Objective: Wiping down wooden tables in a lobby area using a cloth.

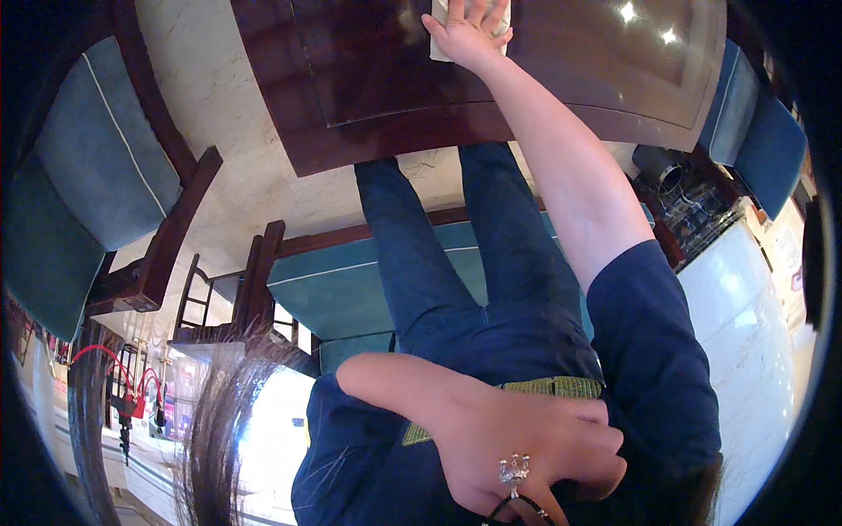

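My right hand (468, 33) lies flat, fingers spread, on a folded white cloth (442, 47) on the glossy dark wooden table (408, 92); it rests on the cloth without closing around it. The cloth's far edge is cut off by the picture's top. Close to the camera, my left hand (533, 440) is bent across my chest with curled fingers. Its palm is hidden, so whether it holds anything cannot be told. A silver crown-shaped charm (514, 471) on a black cord shows against this hand.
A blue-green cushioned seat (329, 289) with a dark wooden frame stands behind my legs. Another upholstered chair (112, 151) is at the left, and one more (753, 125) at the right. A glossy white surface (737, 322) lies at the right, beside a dark rack with glassy items (697, 210).
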{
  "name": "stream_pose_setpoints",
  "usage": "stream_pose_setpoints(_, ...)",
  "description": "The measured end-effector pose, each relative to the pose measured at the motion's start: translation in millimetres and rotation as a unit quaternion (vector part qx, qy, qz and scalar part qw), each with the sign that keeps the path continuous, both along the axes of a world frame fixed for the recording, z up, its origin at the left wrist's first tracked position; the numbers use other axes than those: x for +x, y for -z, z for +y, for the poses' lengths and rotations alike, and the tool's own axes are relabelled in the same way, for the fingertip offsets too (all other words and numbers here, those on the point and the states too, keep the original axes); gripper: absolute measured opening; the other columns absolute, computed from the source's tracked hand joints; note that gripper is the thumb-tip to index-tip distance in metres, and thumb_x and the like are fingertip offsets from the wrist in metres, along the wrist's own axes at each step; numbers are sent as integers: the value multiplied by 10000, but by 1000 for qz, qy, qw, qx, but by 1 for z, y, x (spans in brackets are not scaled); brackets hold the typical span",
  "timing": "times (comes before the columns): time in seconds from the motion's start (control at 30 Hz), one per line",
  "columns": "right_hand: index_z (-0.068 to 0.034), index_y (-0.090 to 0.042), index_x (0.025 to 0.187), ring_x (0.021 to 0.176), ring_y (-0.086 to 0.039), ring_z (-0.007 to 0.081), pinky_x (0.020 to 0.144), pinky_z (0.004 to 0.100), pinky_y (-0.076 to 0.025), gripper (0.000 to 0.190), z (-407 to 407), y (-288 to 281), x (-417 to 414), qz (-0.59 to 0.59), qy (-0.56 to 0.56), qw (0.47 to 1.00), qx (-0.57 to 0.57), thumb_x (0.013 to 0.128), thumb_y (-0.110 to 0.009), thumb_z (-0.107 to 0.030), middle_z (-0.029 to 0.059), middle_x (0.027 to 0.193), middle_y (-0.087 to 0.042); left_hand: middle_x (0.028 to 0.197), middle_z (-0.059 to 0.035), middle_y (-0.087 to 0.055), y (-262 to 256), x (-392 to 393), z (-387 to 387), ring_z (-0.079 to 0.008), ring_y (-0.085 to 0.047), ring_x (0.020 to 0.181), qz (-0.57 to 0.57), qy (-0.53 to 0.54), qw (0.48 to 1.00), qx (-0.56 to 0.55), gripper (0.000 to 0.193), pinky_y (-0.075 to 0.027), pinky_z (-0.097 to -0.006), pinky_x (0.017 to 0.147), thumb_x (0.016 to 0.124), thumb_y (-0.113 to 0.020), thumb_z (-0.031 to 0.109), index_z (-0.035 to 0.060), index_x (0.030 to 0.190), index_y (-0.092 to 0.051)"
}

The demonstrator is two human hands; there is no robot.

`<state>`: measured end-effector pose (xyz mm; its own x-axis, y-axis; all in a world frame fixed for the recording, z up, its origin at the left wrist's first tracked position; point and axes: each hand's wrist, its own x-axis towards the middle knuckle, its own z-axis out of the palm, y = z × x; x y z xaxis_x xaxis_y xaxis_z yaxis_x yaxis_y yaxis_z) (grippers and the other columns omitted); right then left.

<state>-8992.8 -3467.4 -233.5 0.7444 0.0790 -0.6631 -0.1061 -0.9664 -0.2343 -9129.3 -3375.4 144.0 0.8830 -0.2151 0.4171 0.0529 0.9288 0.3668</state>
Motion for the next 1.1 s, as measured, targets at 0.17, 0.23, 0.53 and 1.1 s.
stream_pose_setpoints(0.17, -292, 116, 1637, 1496, 283, 490, 1091, 815, -61, 956, -61, 73, -2, -215, -51, 968, -121, 982, -485, -645, 144, 1679, 269, 972, -184, -580, -7, 5, -13, -345, -592, 872, -48, 29, 996, -67, 312, -433, -438, 724, 914, -673, 321, 26, 1013, -649)
stream_pose_setpoints(0.23, -292, 113, 1637, 1499, 279, 487, 1095, 812, -72, 955, -29, 49, -11, -191, -30, 981, -9, 982, -486, -644, 143, 1680, 266, 981, -186, -579, -3, 0, -4, -345, -590, 883, -31, 85, 995, -49, 338, -435, -436, 724, 912, -671, 337, 18, 1019, -645)
stream_pose_setpoints(0.53, -294, 101, 1639, 1509, 248, 490, 1103, 806, -85, 955, -14, -13, 9, -10, -6, 999, -36, 978, -499, -632, 135, 1679, 271, 973, -142, -601, -13, 0, -12, -300, -574, 891, 35, 57, 995, -72, 339, -416, -430, 713, 920, -647, 369, 58, 1057, -655)
stream_pose_setpoints(1.1, -258, 109, 1640, 1505, 261, 490, 1128, 766, -30, 955, -14, -17, 7, -17, -10, 999, -42, 988, -480, -632, 161, 1678, 262, 969, -129, -611, 10, -10, -15, -275, -550, 871, -19, 38, 996, -80, 362, -394, -439, 757, 935, -686, 417, 59, 982, -699)
